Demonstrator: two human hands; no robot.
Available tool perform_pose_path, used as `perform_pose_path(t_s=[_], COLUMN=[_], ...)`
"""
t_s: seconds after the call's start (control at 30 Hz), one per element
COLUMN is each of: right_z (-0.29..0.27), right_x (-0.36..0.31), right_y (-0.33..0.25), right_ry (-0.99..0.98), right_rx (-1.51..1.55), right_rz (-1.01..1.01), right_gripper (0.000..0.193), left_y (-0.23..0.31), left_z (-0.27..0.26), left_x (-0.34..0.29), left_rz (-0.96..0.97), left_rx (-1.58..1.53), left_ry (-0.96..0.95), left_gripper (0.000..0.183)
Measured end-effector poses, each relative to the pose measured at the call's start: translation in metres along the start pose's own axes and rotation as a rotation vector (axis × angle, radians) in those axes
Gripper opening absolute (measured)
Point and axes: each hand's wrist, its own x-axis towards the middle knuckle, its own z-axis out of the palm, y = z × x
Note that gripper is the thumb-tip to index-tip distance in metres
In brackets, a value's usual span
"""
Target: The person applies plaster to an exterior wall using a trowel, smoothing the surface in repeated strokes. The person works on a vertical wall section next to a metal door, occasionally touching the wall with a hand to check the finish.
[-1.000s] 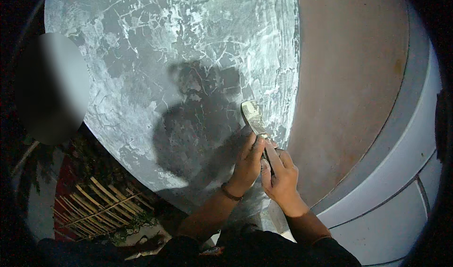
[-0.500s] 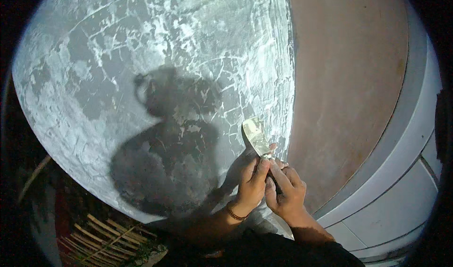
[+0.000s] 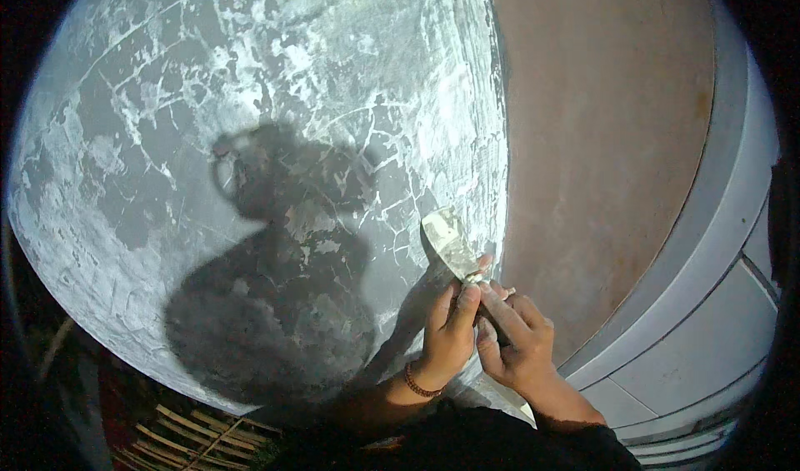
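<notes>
Evidently part covered: pale coating (image 3: 458,96) lies unevenly on the grey wall (image 3: 133,200)

Well, from where I stand, both hands are together on one tool. The left hand (image 3: 451,331) pinches the scraper (image 3: 448,242) at the base of its blade, thumb in front and a fingertip showing behind; the right hand (image 3: 522,342) is curled round the dark handle just beside it. The scraper slants with its wide end up and to the left, in front of the wall and near the edge of a brown panel (image 3: 604,138). Pale paste is smeared over the blade; whether it touches the wall, I can't tell.

As for how far things have got, I'd call it partway. The coating looks thickest in a streaky band along the brown panel's edge, with cloudy patches toward the left and thin white veins between. Plenty of grey shows through, mostly around the middle, where the person's shadow (image 3: 275,304) falls. The brown panel has no such white patches that I can see.
</notes>
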Motion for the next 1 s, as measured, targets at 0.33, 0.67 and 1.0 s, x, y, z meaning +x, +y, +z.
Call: perform_pose_path(t_s=[0.33,0.67,1.0], right_z=[0.003,-0.003,0.015], right_x=[0.008,-0.002,-0.039], right_y=[-0.005,-0.007,-0.008], right_ry=[0.036,-0.027,-0.076], right_rx=[0.019,0.092,0.095], right_rz=[-0.001,-0.004,0.035], right_gripper=[0.044,0.051,0.052], left_y=[0.021,0.001,-0.021], left_z=[0.003,-0.007,-0.032], left_x=[0.007,-0.010,-0.044], left_rz=[0.110,0.079,-0.085], left_rx=[0.246,0.071,-0.073], left_ry=[-0.001,-0.025,0.032], left_gripper=[0.040,0.043,0.044])
